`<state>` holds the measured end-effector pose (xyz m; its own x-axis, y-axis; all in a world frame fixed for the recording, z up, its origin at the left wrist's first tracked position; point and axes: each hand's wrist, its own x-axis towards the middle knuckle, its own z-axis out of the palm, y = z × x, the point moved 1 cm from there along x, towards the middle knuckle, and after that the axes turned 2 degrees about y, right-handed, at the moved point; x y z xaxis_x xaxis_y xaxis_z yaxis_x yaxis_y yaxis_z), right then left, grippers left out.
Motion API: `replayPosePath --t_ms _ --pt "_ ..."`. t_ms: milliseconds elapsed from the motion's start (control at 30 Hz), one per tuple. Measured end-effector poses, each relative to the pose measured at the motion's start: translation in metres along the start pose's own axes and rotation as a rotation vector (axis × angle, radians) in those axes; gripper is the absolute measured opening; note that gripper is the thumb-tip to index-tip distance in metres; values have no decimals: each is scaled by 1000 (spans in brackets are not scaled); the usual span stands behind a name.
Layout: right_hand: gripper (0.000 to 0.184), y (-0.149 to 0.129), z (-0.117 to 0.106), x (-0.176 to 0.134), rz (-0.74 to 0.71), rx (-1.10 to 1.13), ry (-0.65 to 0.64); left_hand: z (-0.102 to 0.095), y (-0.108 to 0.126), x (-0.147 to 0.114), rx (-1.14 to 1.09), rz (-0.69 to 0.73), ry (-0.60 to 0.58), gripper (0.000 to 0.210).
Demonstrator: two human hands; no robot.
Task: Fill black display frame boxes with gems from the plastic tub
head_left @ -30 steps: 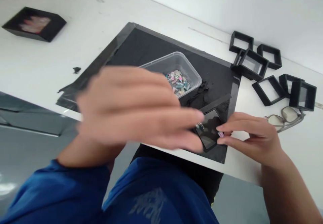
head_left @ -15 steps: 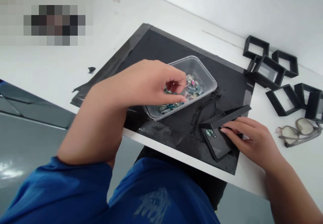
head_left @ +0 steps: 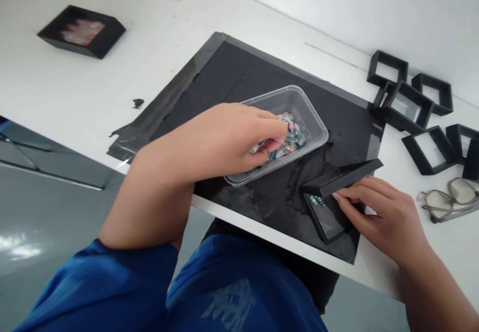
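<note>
A black case (head_left: 331, 220) is laid on the dark mat (head_left: 262, 78), its raised frame (head_left: 344, 178) met by the right hand (head_left: 385, 207), perhaps to keep the inside reachable; whether anything is grasped cannot be told. Beyond, decorated pieces (head_left: 295, 140) are contained in a clear tub (head_left: 309, 112), the left hand (head_left: 243, 135) curled among them, its grasp unclear.

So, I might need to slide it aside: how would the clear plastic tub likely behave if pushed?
The clear plastic tub looks thin-walled, so it is probably light and slightly flexible. Its broad, shallow shape suggests it would slide rather than tip. The small pieces heaped loosely inside would likely shift about.
</note>
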<state>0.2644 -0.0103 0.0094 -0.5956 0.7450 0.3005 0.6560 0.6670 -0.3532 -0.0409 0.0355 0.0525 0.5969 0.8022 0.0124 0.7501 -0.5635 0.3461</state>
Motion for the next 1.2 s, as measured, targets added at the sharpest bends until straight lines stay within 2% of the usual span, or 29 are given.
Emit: replayPosePath --t_ms 200,367,500,667,867,1000,1100,1200 --pt "11 -8 -4 -3 -123 -74 -59 -7 2 -6 -89 -56 61 15" --pt "16 -7 -4 -8 -159 -63 -97 -14 2 -11 -99 -139 124 17" --pt "13 -5 -4 -12 -174 -40 -131 -15 3 -11 -76 -173 72 24" --pt "11 -6 -6 -13 -165 -10 -152 -9 -1 -10 -76 -124 114 23" --pt "10 -13 -9 -13 -147 18 -169 -7 -4 -8 -134 35 131 20" --pt "9 -12 -9 -10 -136 -42 -87 -5 -5 -8 -130 56 167 16" --pt "5 -8 -8 -6 -130 -191 31 -3 -4 -8 -122 67 185 14" --pt "7 -5 -7 -6 -117 -320 71 -1 -3 -6 -108 85 206 14"
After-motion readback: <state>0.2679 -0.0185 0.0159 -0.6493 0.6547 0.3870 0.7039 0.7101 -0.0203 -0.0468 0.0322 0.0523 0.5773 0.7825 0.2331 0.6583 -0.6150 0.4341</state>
